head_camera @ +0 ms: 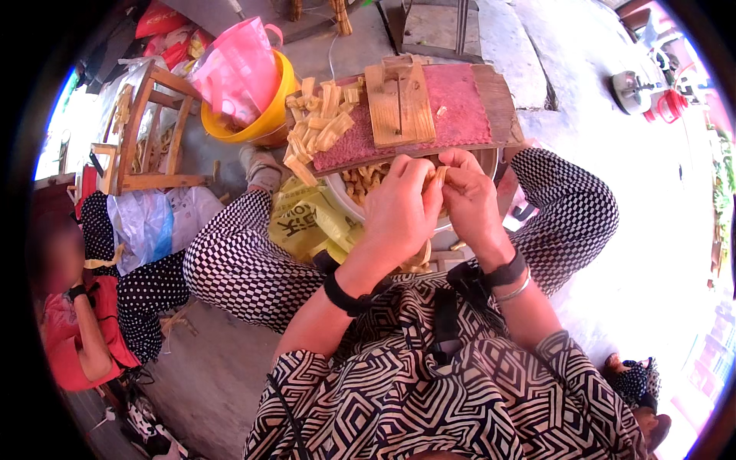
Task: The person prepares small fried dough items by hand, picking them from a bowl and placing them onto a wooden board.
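Both my hands are raised over my lap, fingertips together. Between them is a small tan folded strip [439,175], apparently dried plant fibre, partly hidden by the fingers. My left hand [401,202] pinches it from one side. On the other side my right hand [475,200] has thumb and fingers closed on it. Just beyond lies a wooden board [501,109] covered with a pink-red cloth [458,95]. A wooden block with a slot [379,109] rests on the cloth, beside a pile of folded tan strips [322,123]. Below the hands, a pale basin [340,202] holds small knotted pieces [363,179].
A yellow bucket [230,135] with a pink bag [244,69] stands beyond my left knee. A wooden chair frame [167,183] is farther left, near a seated person [86,339]. A yellow plastic bag [302,221] lies against the basin. A metal-framed stand [440,29] is ahead.
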`<state>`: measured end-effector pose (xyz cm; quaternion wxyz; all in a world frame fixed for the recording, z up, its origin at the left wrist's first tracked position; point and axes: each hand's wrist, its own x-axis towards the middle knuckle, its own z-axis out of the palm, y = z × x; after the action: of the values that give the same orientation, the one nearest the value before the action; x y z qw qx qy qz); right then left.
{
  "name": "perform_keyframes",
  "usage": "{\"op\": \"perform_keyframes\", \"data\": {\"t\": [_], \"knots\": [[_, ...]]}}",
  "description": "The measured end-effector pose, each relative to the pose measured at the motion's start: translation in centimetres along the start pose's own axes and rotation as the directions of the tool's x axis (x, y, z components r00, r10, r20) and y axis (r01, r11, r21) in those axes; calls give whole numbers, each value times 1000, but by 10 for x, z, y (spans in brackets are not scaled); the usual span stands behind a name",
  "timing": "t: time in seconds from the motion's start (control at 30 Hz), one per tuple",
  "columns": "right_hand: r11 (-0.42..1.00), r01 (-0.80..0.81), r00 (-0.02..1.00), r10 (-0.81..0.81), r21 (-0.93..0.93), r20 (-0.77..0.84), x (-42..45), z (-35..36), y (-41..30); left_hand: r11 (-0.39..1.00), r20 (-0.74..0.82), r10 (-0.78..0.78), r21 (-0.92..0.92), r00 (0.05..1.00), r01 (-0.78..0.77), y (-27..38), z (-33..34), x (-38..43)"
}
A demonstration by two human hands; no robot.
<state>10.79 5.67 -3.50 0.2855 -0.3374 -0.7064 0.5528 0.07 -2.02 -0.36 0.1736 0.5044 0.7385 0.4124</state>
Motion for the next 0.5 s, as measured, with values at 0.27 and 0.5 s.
{"op": "perform_keyframes", "data": {"t": [0.27,0.5], "knots": [[877,353,935,-346,-327,80,-1,-7,-2,993,92,-20,115,996,9,-6,5,0],[994,101,994,-102,-30,-37,-5,5,-1,603,272,-508,-566,817,562,-33,16,2]]}}
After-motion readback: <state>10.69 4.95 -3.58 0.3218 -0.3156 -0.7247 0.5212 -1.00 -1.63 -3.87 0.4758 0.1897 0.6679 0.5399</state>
